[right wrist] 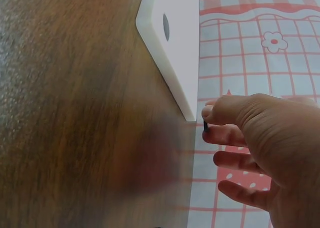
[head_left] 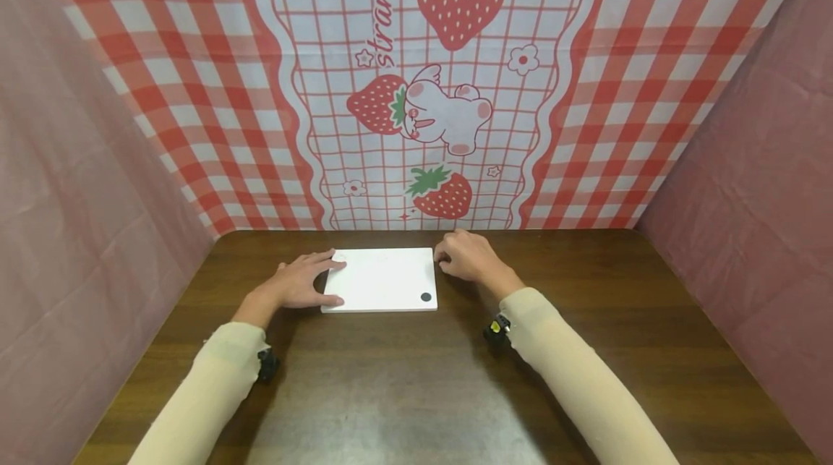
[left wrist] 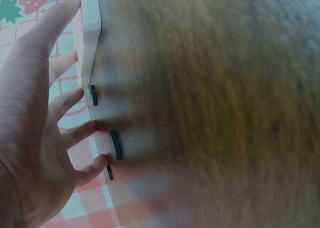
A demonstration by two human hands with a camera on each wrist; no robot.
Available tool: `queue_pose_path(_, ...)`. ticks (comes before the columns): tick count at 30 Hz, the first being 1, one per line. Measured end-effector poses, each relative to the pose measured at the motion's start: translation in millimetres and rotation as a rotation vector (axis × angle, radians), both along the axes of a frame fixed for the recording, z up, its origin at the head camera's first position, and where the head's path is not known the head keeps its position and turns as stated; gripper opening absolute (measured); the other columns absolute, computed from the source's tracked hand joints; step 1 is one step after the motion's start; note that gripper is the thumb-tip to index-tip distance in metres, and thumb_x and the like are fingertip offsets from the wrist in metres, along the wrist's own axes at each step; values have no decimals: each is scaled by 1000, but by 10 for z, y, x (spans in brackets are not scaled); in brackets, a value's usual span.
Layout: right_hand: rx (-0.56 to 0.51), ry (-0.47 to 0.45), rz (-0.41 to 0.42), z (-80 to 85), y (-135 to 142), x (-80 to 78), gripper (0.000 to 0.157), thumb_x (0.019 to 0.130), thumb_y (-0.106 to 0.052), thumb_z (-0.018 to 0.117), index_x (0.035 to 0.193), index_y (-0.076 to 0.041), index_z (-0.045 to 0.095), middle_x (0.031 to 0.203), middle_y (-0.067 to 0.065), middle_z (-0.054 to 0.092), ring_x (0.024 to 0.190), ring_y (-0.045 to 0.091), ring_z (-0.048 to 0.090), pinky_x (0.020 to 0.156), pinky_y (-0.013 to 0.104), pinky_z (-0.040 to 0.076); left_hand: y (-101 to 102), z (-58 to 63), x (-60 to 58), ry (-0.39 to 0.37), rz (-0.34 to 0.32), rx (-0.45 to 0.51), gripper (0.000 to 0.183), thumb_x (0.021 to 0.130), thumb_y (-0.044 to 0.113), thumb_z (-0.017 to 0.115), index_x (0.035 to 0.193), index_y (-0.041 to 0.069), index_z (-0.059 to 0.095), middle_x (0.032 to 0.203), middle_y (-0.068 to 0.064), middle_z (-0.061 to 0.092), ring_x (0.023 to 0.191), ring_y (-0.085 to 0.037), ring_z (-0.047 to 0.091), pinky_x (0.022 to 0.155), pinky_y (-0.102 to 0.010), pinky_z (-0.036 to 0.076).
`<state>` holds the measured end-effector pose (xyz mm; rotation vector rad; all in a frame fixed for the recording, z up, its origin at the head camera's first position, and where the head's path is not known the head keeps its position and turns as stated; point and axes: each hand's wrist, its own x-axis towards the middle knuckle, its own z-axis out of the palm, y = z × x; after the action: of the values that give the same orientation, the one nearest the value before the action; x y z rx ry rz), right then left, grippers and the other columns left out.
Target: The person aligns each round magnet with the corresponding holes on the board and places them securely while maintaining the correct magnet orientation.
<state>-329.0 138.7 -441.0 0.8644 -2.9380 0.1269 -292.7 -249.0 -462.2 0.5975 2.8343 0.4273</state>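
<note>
The white slab (head_left: pixel 384 280) lies near the worktop's (head_left: pixel 390 393) far edge, long axis along it, just left of the right hand (head_left: pixel 465 255), whose fingers pinch a small dark disc (right wrist: pixel 205 126); the left hand (head_left: pixel 301 281), fingers spread, reaches over its left end.

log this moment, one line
left hand: on left end of white board; right hand: pinches dark piece; black disc: on board's near-right corner

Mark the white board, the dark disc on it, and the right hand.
White board (head_left: pixel 380 280): head view, middle of its upper face.
Dark disc (head_left: pixel 426 297): head view, centre of its face.
Right hand (head_left: pixel 468 257): head view, back of the hand.
</note>
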Motion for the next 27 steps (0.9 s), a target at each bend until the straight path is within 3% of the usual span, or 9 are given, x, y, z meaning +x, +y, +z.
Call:
queue_pose_path(10, -16, 22, 26, -15, -99, -33, 16, 100, -19, 82, 114, -21, 90, 114, 1, 85, 111, 28, 77, 93, 47, 67, -5, 0, 14, 8, 2, -6, 95, 95, 70, 79, 172, 23, 50, 187, -18, 31, 169, -59, 30, 121, -98, 19)
queue_pose_path(27, -15, 9, -10, -14, -226, -87, 15, 102, -22, 82, 116, -22, 89, 117, 0, 87, 110, 25, 77, 92, 45, 67, 8, -3, 8, 8, 7, 0, 94, 95, 69, 79, 172, 23, 49, 187, -17, 31, 170, -57, 30, 121, -98, 19)
